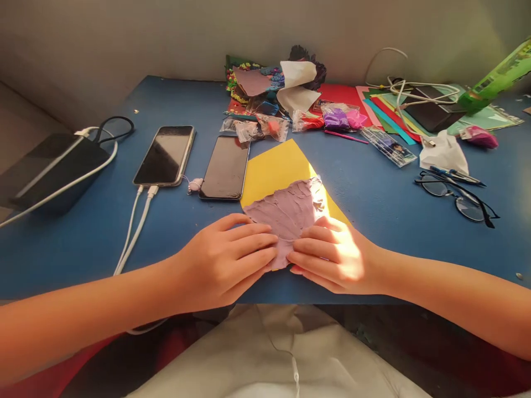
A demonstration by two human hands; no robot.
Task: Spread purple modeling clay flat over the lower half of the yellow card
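Observation:
A yellow card [274, 160] lies at the front edge of the blue table, its far corner pointing away from me. Its near part is covered by a thin, wrinkled layer of mauve clay [282, 207]. From the left, my left hand [224, 257] rests on the clay with its fingers stretched out. Opposite it, my right hand [332, 257] lies partly in sunlight, fingers extended and tips on the clay. A narrow strip of clay shows between the two sets of fingertips. Both thumbs are mostly hidden.
Left of the card lie a black phone [222, 168] and another phone [166, 155] with white cables. Bagged clay [338, 117] and coloured paper [390, 113] sit behind. Eyeglasses [456, 196] rest at right, near a white tissue [443, 153]. A dark box-like object [58, 171] stands far left.

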